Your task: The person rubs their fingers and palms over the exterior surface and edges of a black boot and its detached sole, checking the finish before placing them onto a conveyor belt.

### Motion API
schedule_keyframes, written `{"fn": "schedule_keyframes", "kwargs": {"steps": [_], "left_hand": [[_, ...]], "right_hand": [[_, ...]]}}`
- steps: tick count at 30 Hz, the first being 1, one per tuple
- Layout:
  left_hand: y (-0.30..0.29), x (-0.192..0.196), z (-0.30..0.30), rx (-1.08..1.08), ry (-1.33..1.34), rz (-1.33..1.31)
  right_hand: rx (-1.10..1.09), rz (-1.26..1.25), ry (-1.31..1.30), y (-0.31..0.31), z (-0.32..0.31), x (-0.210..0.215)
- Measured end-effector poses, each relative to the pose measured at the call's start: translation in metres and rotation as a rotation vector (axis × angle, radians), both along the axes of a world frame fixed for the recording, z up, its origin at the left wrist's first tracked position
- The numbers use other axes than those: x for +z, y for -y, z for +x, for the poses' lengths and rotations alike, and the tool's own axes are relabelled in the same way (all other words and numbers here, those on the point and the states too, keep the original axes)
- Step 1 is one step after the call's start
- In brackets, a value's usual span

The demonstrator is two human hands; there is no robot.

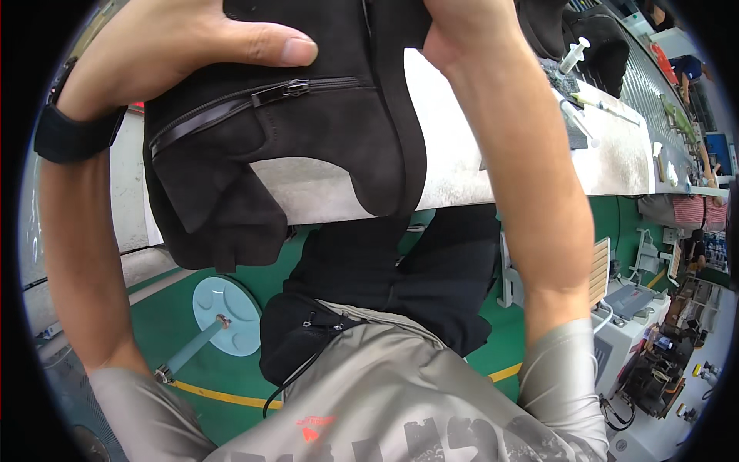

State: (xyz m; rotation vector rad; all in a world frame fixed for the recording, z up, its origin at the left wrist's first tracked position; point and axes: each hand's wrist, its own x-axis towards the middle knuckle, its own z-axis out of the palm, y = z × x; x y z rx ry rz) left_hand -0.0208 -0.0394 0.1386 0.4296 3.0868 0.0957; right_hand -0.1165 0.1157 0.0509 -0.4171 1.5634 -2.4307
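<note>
A black suede-like boot (331, 127) with a metal zipper (289, 90) on its side lies over the near edge of the white worktable (454, 146). My left hand (208, 42) grips it from the upper left, thumb stretched flat above the zipper; the other fingers are hidden or cut off by the frame. Its dark folded part (223, 208) hangs past the table edge at the left. At the top, my right hand (462, 31) rests against the boot's right side, with its fingers out of sight. A black band (77, 135) circles my left wrist.
More black boots (596, 42) stand at the back right, near a white syringe (573, 55) and a pen-like tool (589, 100). A blue round base with a post (225, 312) is on the green floor. White equipment (635, 331) and other people are farther right.
</note>
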Motion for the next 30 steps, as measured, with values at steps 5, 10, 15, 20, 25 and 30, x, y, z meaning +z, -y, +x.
{"fn": "schedule_keyframes", "kwargs": {"steps": [5,10,15,20,25,30], "left_hand": [[0.044,-0.029,-0.026,-0.045,-0.057,0.158],[0.075,-0.042,-0.033,-0.093,-0.14,0.229],[0.057,-0.033,-0.032,0.013,0.139,0.377],[0.055,-0.031,-0.026,0.002,0.09,0.341],[0.053,-0.03,-0.027,0.001,0.076,0.307],[0.049,-0.028,-0.029,0.033,0.139,0.35]], "right_hand": [[-0.031,-0.384,0.073,-0.012,-0.023,-0.045],[-0.061,-0.433,0.059,-0.012,-0.022,-0.058],[-0.148,-0.524,0.125,-0.013,-0.018,-0.06],[-0.348,-0.284,0.004,-0.001,-0.004,-0.039],[-0.245,-0.292,-0.118,0.0,-0.008,-0.042],[-0.247,-0.222,-0.147,0.001,-0.01,-0.041]]}}
